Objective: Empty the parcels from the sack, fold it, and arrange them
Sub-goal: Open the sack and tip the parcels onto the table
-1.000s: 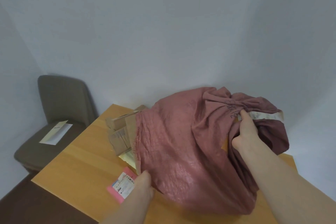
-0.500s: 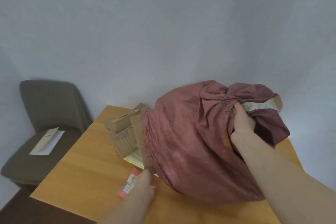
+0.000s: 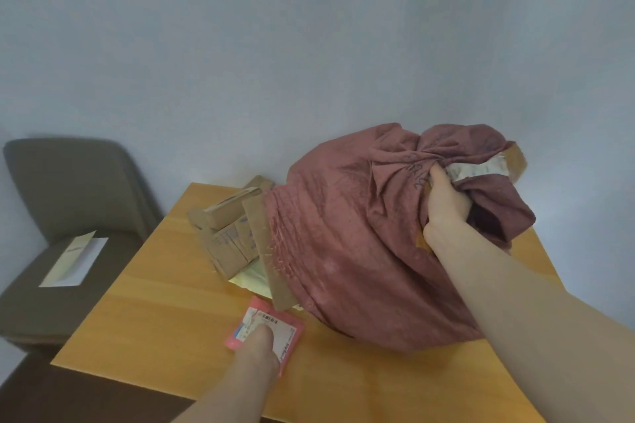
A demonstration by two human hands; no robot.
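A single sack (image 3: 360, 251) of dusty-pink woven cloth, crumpled and bulging, lay on its side on the smooth honey-coloured wooden tabletop (image 3: 154, 302), filling the middle and the 3 o'clock half of it. Its long axis ran from 9 o'clock to 3 o'clock, the frayed open mouth facing 9 o'clock and the gathered, puckered end lifted toward 2 o'clock. The right hand (image 3: 446, 213) had its grip closed round that bunched end, fingers curled into the folds beside a pale label strip (image 3: 477, 168). From the mouth spilled a heap of brown cardboard parcels (image 3: 230, 237), flat-sided and boxy; at least three showed, though the exact count was hard to tell. A flat cardboard sheet (image 3: 271, 261) leaned against the mouth, with one pale yellow padded envelope (image 3: 251, 280) beneath it. At 6 o'clock of the mouth lay one small pink parcel (image 3: 292, 330), soft-edged and square, with a white printed label. The left hand (image 3: 259, 343) rested on it; whether its grip was closed, I could not tell. At 9 o'clock stood one olive-brown upholstered chair (image 3: 68, 189) with a white paper (image 3: 77, 259) on its seat.
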